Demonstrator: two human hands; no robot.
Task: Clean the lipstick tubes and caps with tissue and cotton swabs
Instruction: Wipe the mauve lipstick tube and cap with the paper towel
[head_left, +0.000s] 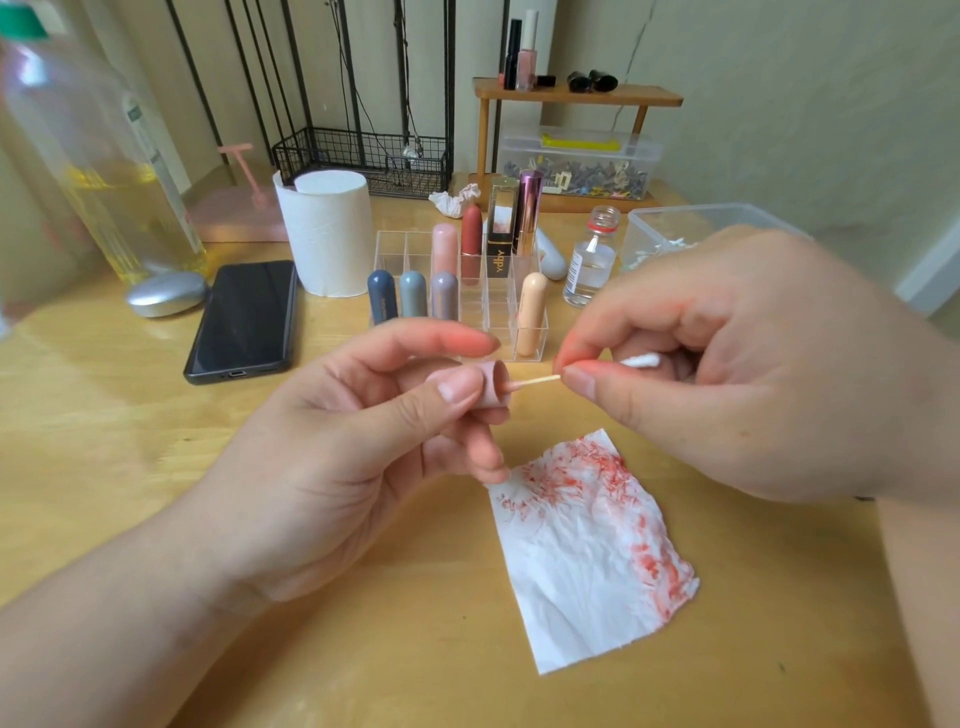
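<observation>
My left hand (363, 441) grips a pink lipstick cap (494, 384), its open end turned to the right. My right hand (727, 364) pinches a cotton swab (540, 381) by its wooden stick. One swab tip sits at the mouth of the cap and the white tip (641, 360) shows between my fingers. A white tissue (587, 551) smeared with red lipstick lies flat on the table below my hands. Behind, a clear organizer (498, 312) holds several lipsticks upright.
On the wooden table (156, 441) lie a black phone (244, 319), a tissue roll (327, 234), a small glass bottle (592, 260), a clear box of swabs (670, 234), a crumpled tissue (454, 200) and a silver pebble (166, 293). A large bottle (93, 156) stands at the left.
</observation>
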